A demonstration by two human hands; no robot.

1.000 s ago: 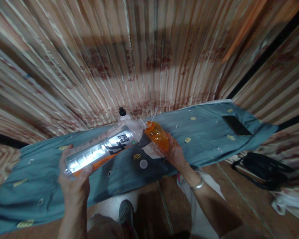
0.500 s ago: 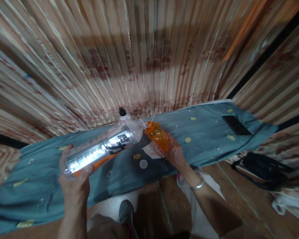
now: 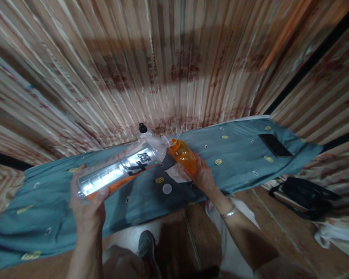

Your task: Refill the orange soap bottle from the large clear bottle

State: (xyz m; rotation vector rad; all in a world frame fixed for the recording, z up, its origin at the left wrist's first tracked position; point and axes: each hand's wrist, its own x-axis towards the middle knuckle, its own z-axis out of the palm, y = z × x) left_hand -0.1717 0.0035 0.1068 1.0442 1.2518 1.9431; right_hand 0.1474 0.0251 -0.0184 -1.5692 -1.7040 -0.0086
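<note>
Barely any shift: left hand still clamps big clear bottle tilted, mouth to small orange bottle, right hand fingers wrapped steadying it over blue-clothed surface; probably decanting, liquid flow unclear.

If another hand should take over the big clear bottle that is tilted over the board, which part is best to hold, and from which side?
Probably the bare middle of the clear bottle, from above or the near side. The left hand already cups its base, and its mouth meets the orange bottle in the right hand. It lies almost level, so fingers can wrap across the barrel there.
</note>
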